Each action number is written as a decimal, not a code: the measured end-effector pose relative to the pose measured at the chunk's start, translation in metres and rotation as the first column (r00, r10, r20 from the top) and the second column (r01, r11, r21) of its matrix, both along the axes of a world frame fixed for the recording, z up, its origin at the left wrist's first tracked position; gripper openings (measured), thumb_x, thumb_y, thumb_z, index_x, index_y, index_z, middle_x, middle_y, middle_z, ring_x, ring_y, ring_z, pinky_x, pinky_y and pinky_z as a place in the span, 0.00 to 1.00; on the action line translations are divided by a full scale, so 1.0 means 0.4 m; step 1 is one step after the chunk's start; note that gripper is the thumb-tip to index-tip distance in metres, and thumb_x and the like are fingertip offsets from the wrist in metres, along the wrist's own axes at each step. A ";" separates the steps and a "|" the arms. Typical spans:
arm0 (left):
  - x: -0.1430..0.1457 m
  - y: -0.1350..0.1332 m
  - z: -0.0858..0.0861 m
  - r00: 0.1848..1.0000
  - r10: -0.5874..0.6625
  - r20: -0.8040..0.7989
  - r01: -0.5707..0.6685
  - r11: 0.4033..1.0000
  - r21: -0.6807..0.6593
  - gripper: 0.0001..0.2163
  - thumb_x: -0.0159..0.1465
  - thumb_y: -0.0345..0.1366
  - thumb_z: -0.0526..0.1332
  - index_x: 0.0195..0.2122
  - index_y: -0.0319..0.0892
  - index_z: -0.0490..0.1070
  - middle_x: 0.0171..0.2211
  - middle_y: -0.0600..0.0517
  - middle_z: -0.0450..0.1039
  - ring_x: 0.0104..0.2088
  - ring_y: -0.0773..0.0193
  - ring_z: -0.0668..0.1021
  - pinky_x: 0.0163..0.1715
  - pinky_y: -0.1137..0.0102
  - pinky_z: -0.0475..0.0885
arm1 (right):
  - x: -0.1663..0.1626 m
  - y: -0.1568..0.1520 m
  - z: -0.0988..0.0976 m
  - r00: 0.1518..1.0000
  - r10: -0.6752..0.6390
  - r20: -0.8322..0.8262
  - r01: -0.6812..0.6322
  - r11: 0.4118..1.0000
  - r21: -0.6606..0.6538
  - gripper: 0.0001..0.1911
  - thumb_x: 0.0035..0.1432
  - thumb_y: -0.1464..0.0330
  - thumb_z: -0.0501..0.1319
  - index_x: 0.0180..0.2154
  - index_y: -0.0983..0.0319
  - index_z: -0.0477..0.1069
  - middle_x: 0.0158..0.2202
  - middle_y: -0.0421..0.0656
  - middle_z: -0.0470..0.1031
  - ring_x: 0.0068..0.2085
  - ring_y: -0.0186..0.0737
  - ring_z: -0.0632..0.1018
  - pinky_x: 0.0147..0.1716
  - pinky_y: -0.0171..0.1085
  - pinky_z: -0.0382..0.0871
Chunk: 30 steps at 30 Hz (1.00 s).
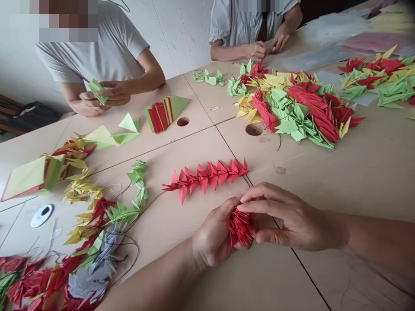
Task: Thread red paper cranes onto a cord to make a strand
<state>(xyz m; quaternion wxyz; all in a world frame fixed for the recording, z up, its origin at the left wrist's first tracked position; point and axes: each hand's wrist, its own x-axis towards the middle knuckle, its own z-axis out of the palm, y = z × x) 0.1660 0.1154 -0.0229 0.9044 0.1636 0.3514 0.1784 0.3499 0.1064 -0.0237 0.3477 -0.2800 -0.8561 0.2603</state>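
In my left hand (pixel 212 233) sits a bunch of folded red paper pieces (pixel 241 226), pressed close together, its fingers wrapped round the underside. My right hand (pixel 288 218) touches the top and right side of this bunch, thumb and fingers curved about it. Just beyond both hands a string of red folded paper cranes (pixel 207 175) lies stretched across the table, with a dark cord running from its left end. A thin thread shows between its right end and my hands. The lower fingers of my left hand are partly hidden.
Green, yellow, red and grey folded-paper strings (pixel 97 268) lie at left near a white disc (pixel 42 215). A large multicoloured pile (pixel 292 103) covers the back right. Paper sheets (pixel 162 114) lie near a table hole (pixel 254 129). Two people sit opposite; one holds green paper (pixel 97 91).
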 end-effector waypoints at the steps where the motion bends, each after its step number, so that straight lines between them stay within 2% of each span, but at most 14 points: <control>1: 0.001 -0.002 0.002 1.000 -0.010 -0.027 0.010 1.000 0.019 0.17 0.61 0.49 0.56 0.26 0.38 0.66 0.19 0.52 0.67 0.14 0.73 0.64 0.12 0.78 0.52 | 0.001 -0.001 0.002 1.000 -0.002 0.007 0.002 1.000 0.010 0.21 0.62 0.60 0.60 0.54 0.60 0.65 0.47 0.49 0.70 0.50 0.39 0.72 0.49 0.37 0.71; 4: 0.005 -0.012 0.008 0.994 -0.038 -0.106 0.049 0.993 0.107 0.17 0.60 0.48 0.58 0.25 0.37 0.66 0.19 0.53 0.66 0.15 0.73 0.65 0.12 0.77 0.54 | 0.001 -0.004 0.006 0.999 -0.007 0.044 0.004 0.998 0.057 0.26 0.59 0.56 0.61 0.55 0.61 0.63 0.52 0.52 0.68 0.56 0.43 0.69 0.54 0.42 0.67; 6: 0.007 -0.023 0.009 0.991 -0.063 -0.118 0.083 0.981 0.173 0.16 0.59 0.48 0.60 0.28 0.37 0.68 0.19 0.54 0.65 0.16 0.72 0.66 0.15 0.76 0.57 | -0.005 -0.007 0.007 0.997 0.029 0.071 -0.035 0.996 0.085 0.30 0.58 0.54 0.62 0.56 0.63 0.62 0.57 0.55 0.64 0.62 0.46 0.62 0.58 0.45 0.63; 8: 0.007 -0.035 0.007 0.991 -0.075 -0.112 0.099 0.969 0.226 0.14 0.59 0.46 0.61 0.33 0.38 0.70 0.22 0.54 0.66 0.19 0.71 0.68 0.20 0.75 0.63 | -0.013 -0.012 0.004 0.992 0.101 0.081 -0.108 0.990 0.093 0.30 0.59 0.54 0.61 0.57 0.63 0.63 0.61 0.57 0.59 0.65 0.47 0.56 0.60 0.47 0.60; 10: 0.007 -0.043 0.006 0.993 -0.075 -0.095 0.095 0.968 0.232 0.11 0.59 0.42 0.63 0.36 0.40 0.71 0.26 0.53 0.69 0.23 0.70 0.70 0.26 0.72 0.67 | -0.022 -0.016 0.000 0.984 0.168 0.067 -0.173 0.981 0.087 0.27 0.60 0.55 0.60 0.56 0.63 0.65 0.63 0.57 0.57 0.67 0.48 0.54 0.61 0.49 0.58; 12: 0.005 -0.046 0.004 0.994 -0.088 -0.069 0.099 0.980 0.174 0.10 0.59 0.41 0.63 0.37 0.41 0.71 0.28 0.53 0.69 0.25 0.70 0.71 0.28 0.72 0.67 | -0.028 -0.018 -0.003 0.975 0.217 0.041 -0.220 0.973 0.075 0.24 0.61 0.57 0.59 0.54 0.63 0.68 0.63 0.57 0.57 0.66 0.48 0.56 0.61 0.50 0.57; 15: 0.003 -0.043 0.001 0.992 -0.127 -0.020 0.128 0.990 0.055 0.13 0.61 0.45 0.60 0.36 0.39 0.71 0.25 0.53 0.69 0.20 0.72 0.69 0.22 0.75 0.63 | -0.030 -0.013 -0.003 0.966 0.258 0.003 -0.257 0.965 0.050 0.20 0.64 0.60 0.57 0.53 0.65 0.70 0.62 0.59 0.60 0.65 0.47 0.60 0.61 0.51 0.57; 18: 0.006 -0.039 0.000 0.994 -0.109 -0.005 0.109 0.994 0.008 0.15 0.63 0.47 0.59 0.34 0.38 0.72 0.24 0.53 0.68 0.19 0.73 0.69 0.20 0.77 0.61 | -0.027 -0.009 0.000 0.966 0.260 -0.009 -0.260 0.965 0.025 0.19 0.65 0.61 0.56 0.51 0.66 0.71 0.59 0.59 0.64 0.63 0.46 0.63 0.60 0.51 0.58; 21: 0.014 -0.043 0.006 0.995 -0.095 0.037 0.097 0.994 -0.055 0.13 0.64 0.44 0.58 0.38 0.39 0.72 0.25 0.52 0.69 0.22 0.71 0.72 0.21 0.77 0.63 | -0.026 -0.016 0.005 0.967 0.256 -0.010 -0.255 0.966 0.039 0.16 0.63 0.62 0.59 0.47 0.66 0.73 0.56 0.57 0.67 0.62 0.46 0.64 0.60 0.51 0.58; 23: 0.020 -0.050 0.012 0.992 -0.112 0.054 0.117 0.989 -0.094 0.13 0.64 0.44 0.58 0.42 0.40 0.71 0.26 0.52 0.70 0.23 0.70 0.72 0.23 0.76 0.65 | -0.031 -0.025 0.006 0.965 0.260 -0.025 -0.259 0.965 0.040 0.13 0.60 0.62 0.62 0.40 0.65 0.74 0.54 0.55 0.68 0.61 0.46 0.64 0.60 0.49 0.59; 26: 0.022 -0.064 0.014 0.994 -0.103 0.037 0.106 0.991 -0.083 0.13 0.63 0.43 0.59 0.44 0.39 0.70 0.28 0.52 0.71 0.21 0.73 0.70 0.22 0.76 0.65 | -0.040 -0.037 0.007 0.960 0.271 -0.073 -0.271 0.962 -0.001 0.09 0.59 0.64 0.62 0.32 0.64 0.71 0.51 0.52 0.68 0.58 0.45 0.66 0.58 0.45 0.62; 30: 0.014 -0.073 -0.001 0.990 -0.083 0.113 0.087 0.996 -0.031 0.16 0.61 0.47 0.62 0.39 0.37 0.71 0.26 0.52 0.72 0.21 0.72 0.72 0.21 0.77 0.66 | -0.038 -0.040 0.014 0.955 0.249 -0.163 -0.264 0.961 -0.082 0.04 0.59 0.70 0.56 0.31 0.61 0.66 0.46 0.50 0.69 0.50 0.41 0.71 0.52 0.43 0.68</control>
